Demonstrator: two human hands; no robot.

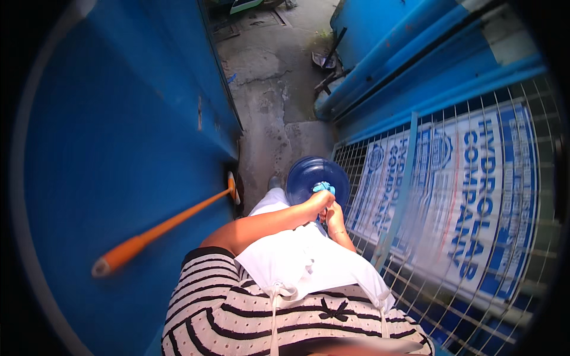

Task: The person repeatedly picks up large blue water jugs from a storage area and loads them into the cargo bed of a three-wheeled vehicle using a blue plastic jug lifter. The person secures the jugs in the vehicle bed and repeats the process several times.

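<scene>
A large round translucent blue water jug [301, 175] stands upright in front of me, beside the wire mesh. At its neck is a light-blue piece [323, 188], which looks like a cap or carrying handle. My left hand [321, 200] reaches across from the left and closes at this piece. Close against it, my right hand [333, 215] is also closed at the jug's neck. The two hands overlap, so most of their fingertips are hidden. My white apron [297, 261] hangs just below the hands.
A blue metal wall or door [130, 118] runs along my left, with an orange-handled tool [172, 222] leaning there. On my right, wire mesh [409, 285] carries a printed white-and-blue banner [469, 196]. Ahead, a cracked concrete path [261, 89] passes a dustpan [323, 60].
</scene>
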